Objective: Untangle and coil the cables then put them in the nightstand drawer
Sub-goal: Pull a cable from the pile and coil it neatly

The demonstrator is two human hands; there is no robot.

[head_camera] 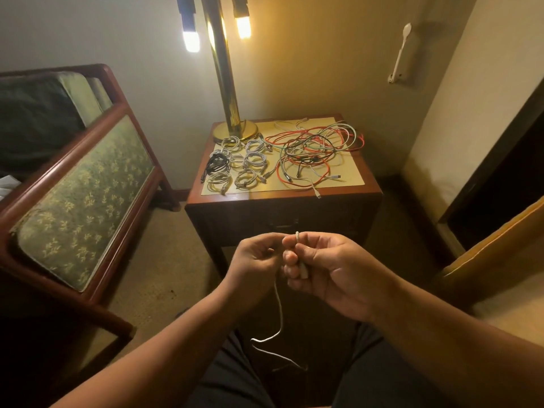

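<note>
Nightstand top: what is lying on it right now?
On the nightstand: a brass lamp base, coiled cables grouped on the left, and a tangle of red, white and black cables on the right. The drawer is shut, so its inside cannot be seen.

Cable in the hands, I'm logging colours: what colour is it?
The cable is white; head view shows it.

Glossy wooden nightstand (282, 198), shiny brass lamp (226, 92), floral cloth chair (85, 198)

Dim room; lamp bulbs (191, 39) glare, edges bend, foreground dark.
</note>
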